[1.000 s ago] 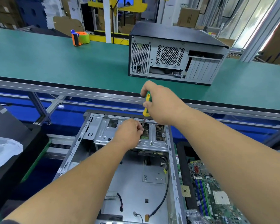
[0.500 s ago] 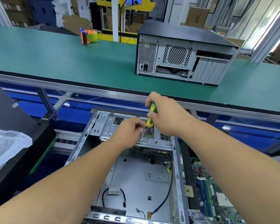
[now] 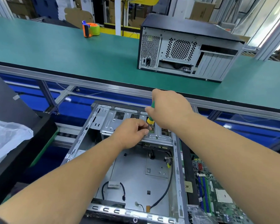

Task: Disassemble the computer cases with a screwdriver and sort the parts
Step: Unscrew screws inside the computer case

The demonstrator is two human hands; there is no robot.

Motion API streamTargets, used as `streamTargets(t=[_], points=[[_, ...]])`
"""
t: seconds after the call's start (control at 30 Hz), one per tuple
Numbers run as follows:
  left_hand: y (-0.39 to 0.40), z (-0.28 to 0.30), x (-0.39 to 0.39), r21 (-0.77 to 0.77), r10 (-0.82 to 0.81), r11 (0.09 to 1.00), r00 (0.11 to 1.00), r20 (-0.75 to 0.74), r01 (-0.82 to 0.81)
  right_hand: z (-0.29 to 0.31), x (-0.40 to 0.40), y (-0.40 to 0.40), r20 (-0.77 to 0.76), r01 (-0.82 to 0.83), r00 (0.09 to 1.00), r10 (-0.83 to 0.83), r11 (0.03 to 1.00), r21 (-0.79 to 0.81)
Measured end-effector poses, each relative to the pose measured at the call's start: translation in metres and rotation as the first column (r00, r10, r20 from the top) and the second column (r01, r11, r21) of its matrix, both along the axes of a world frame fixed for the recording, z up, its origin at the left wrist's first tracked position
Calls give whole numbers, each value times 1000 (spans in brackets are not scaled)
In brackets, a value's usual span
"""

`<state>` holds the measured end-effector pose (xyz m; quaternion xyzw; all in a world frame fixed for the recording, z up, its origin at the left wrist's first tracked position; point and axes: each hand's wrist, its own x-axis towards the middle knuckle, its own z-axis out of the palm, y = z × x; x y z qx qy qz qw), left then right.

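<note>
**Open chassis on the lower level, screw work at the drive cage**

The open computer case (image 3: 136, 172) lies on its side below the green conveyor belt (image 3: 55, 50), its bare steel floor facing up. It looks heavy and rigid, with thin stamped edges that could cut; I judge the folded frame rails along its long sides the safest place to take hold. A second, closed case (image 3: 189, 47) stands upright on the belt, well apart.

At the far end of the open case sits the drive cage (image 3: 158, 138), stiff sheet metal, probably light once freed.

The right hand (image 3: 170, 110) is wrapped around the green-and-yellow screwdriver (image 3: 150, 120), tip pointing down at the cage. The handle seems grippy and easy to turn.

The left hand (image 3: 129, 133) rests on the cage with its fingertips pinched together beside the tip, likely steadying it or a screw; whatever is pinched is too small to make out. Such a screw would be slippery and easily dropped.

A loose motherboard (image 3: 217, 191), fragile, lies just beside the case.
</note>
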<state>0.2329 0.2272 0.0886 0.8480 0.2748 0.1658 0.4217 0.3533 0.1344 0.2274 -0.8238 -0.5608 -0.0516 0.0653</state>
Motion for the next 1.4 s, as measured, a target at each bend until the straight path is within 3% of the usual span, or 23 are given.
streamTargets(t=[0.1,0.2,0.33,0.47,0.53,0.63,0.77,0.87,1.03,1.23,1.4], points=[[0,-1,0,25,2,1000,1000,-7,-2,7,-3,6,73,65,996,-60,995,-73],[0,-2,0,-2,-8,1000,1000,22,8,14,-1,10,52,-53,997,61,988,-145],[0,-1,0,2,17,1000,999,29,-17,26,5,5,-207,-294,947,246,922,-251],[-1,-1,1,6,42,999,999,13,-42,26,2,4,-355,-367,894,273,900,-234],[0,0,1,1,44,999,999,-5,-44,19,-1,3,-358,-342,895,267,925,-164],[0,2,4,-1,77,997,997,-14,-77,8,-3,3,-218,-193,960,177,980,-55],[-3,1,4,91,45,995,998,-44,-41,-5,2,1,-188,-123,973,133,990,64],[-2,2,3,74,10,997,1000,-23,-8,-7,3,0,-208,-158,963,171,984,76],[-1,-2,10,31,165,986,986,-33,-164,-5,-2,1,-184,-118,973,140,985,124],[4,-7,5,-81,31,996,998,53,-27,-3,1,6,-232,-172,956,181,983,61],[6,-8,13,-65,140,988,990,10,-139,-2,2,10,-235,-166,954,185,981,97]])
